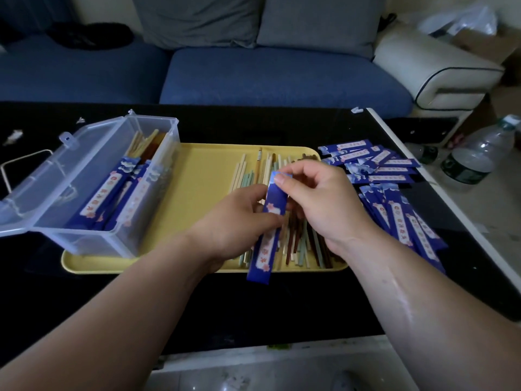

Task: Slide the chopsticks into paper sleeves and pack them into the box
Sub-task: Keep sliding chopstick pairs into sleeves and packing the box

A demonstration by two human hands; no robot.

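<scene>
A blue paper sleeve (266, 244) is held over the yellow tray (197, 176). My left hand (236, 221) grips its middle; my right hand (318, 198) pinches its top end between thumb and forefinger. Loose chopsticks (298, 244) in pale, green and brown lie on the tray under both hands. Whether a chopstick is inside the held sleeve, I cannot tell. A clear plastic box (112, 187) with its lid open stands on the tray's left part and holds several sleeved chopsticks (110, 196). Empty blue sleeves (394, 210) lie in a pile right of the tray.
The tray sits on a black table (225, 306) with a white edge on the right. A blue sofa (253, 74) runs behind the table. Plastic water bottles (479, 153) stand on the floor at the right. Small white scraps (14, 135) lie at the table's far left.
</scene>
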